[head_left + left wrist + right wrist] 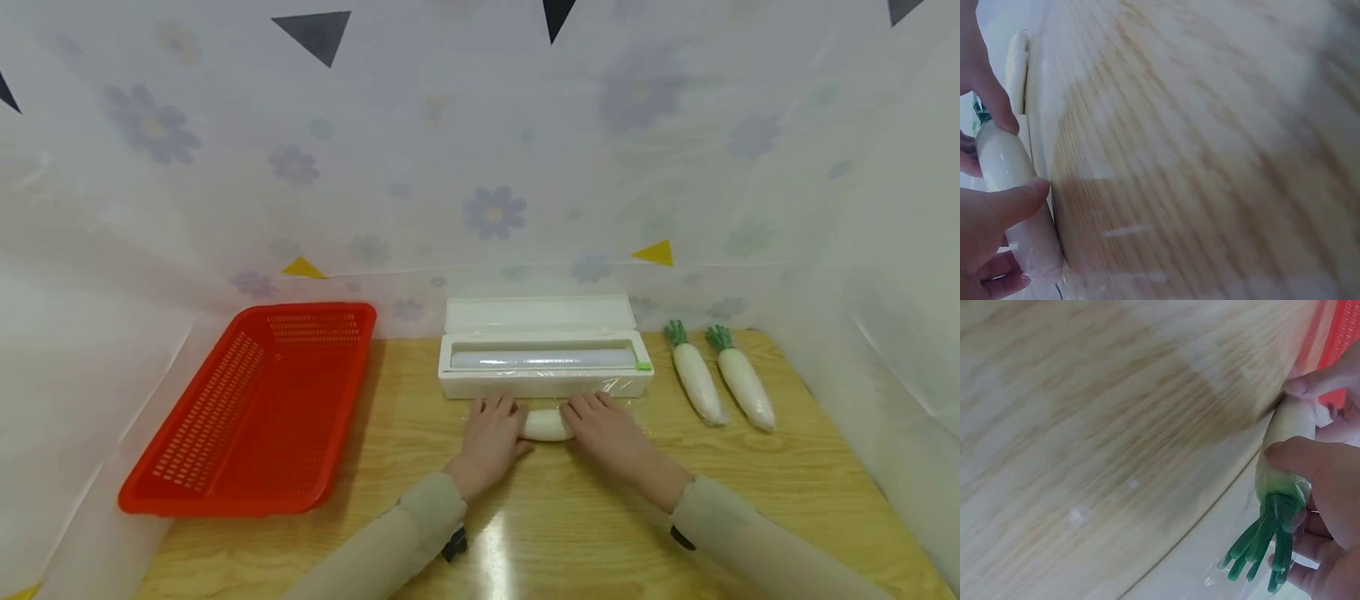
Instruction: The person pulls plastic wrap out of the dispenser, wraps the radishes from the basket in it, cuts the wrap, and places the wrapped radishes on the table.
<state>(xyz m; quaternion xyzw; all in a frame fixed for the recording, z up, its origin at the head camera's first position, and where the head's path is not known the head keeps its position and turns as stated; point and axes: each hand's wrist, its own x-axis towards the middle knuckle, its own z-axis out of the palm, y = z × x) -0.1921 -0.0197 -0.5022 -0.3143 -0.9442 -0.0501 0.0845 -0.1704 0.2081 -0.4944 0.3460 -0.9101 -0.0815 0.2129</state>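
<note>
A white radish [546, 426] lies crosswise on the table in front of the white cling film box [480, 387]. My left hand [491, 437] holds its tapered end, thumb on the near side and fingers round the far side. Near the leafy end my right hand [611, 433] grips it the same way. Clear cling film wraps the radish [1007, 162], bunched and wrinkled by the left fingers. In the right wrist view, green stalks [1266, 540] stick out past the right hand, with film about them. The film roll [543, 359] sits inside the box, whose lid stands up.
Two film-wrapped radishes [699, 385] with green tops lie side by side at the right. A red perforated basket [330, 467] stands at the left. Behind the box hangs a flowered white curtain [420, 208], which also closes off both sides.
</note>
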